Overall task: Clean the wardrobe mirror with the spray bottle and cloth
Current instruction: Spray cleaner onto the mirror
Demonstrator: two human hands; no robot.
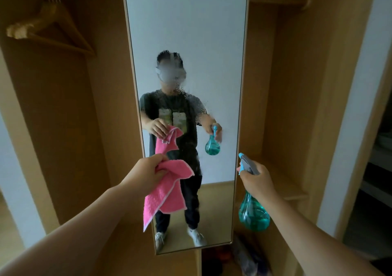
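Mirror [186,31] is hanging in the wardrobe [297,84], droplets [191,101] beading across its centre: spraying looks begun, wiping pending. Pink cloth [167,190] is dangling from gripping left hand [144,173] near mirror's left edge; right hand [257,182] is clutching spray bottle [253,214] beside right edge.

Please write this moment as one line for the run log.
left grip: holds pink cloth | right grip: holds spray bottle | mirror: spray droplets on middle of glass
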